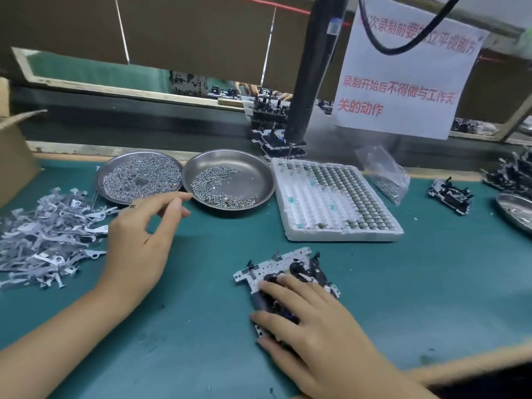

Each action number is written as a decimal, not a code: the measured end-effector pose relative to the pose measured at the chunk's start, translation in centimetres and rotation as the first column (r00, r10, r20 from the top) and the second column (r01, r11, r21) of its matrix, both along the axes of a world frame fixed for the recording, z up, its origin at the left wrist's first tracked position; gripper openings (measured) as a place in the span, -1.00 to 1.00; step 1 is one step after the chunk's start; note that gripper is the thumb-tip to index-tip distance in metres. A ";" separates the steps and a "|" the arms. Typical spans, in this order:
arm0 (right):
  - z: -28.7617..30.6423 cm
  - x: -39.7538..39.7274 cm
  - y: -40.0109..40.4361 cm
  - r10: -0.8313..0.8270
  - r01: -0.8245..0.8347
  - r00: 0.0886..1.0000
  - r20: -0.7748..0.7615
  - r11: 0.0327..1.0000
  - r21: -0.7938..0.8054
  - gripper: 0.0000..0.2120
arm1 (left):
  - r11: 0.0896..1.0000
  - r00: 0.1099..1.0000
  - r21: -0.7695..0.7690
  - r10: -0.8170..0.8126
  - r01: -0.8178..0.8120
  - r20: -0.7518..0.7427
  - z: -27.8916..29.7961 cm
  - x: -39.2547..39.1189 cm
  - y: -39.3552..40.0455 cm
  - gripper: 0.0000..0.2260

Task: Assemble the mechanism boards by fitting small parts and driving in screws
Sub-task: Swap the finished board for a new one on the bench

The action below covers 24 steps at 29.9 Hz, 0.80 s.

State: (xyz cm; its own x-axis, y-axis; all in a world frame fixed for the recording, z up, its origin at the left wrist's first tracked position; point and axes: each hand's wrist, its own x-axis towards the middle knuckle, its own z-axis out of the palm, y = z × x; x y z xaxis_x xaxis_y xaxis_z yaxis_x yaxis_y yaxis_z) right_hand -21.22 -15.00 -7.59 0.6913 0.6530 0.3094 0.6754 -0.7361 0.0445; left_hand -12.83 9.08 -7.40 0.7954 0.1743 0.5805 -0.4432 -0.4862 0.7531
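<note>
A white perforated mechanism board with black parts lies on the green mat at centre front. My right hand rests on its near half with fingers spread flat, covering much of it. My left hand hovers above the mat between the pile of grey metal levers and the right steel dish of screws; its forefinger and thumb reach toward that dish, and nothing shows between them. A second dish, fuller of screws, stands to the left.
A white foam tray of small round parts lies right of the dishes. A black powered screwdriver hangs over stacked boards. A bag of screws, another board and a dish sit at right. A cardboard box stands far left.
</note>
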 end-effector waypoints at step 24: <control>-0.5 11.9 5.1 0.038 -0.162 0.975 0.217 0.793 0.588 -0.79 | 0.633 0.970 0.746 0.231 -0.207 0.073 1.3 3.2 3.6 -0.68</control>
